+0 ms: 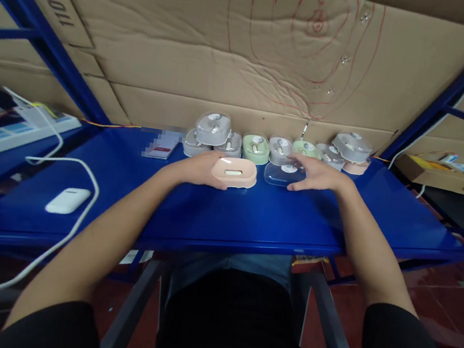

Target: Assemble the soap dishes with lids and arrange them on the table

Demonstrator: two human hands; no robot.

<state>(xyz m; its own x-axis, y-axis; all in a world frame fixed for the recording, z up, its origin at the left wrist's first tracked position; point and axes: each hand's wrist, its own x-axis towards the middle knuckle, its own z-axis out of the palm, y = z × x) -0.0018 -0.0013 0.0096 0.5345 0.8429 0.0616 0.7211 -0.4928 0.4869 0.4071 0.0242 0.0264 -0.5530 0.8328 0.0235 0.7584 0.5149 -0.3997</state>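
My left hand [209,169] is closed around the left end of a peach soap dish [240,176], thumb at the front and fingers behind. The dish has no lid on it, and a small white piece shows in its middle. Just to the right, a clear plastic lid [275,175] with a round label lies low over the table. My right hand [316,175] spans the lid's right end, its thumb at the near edge and fingers at the far edge. Behind both hands stand lidded boxes, among them a green one [255,149] and a grey one [279,151].
More grey boxes [212,129] are stacked at the back left, and another stack [351,147] is at the back right. A white earphone case [68,201] and a white cable [92,188] lie on the left of the blue table [216,218]. Cardboard [170,31] walls the back.
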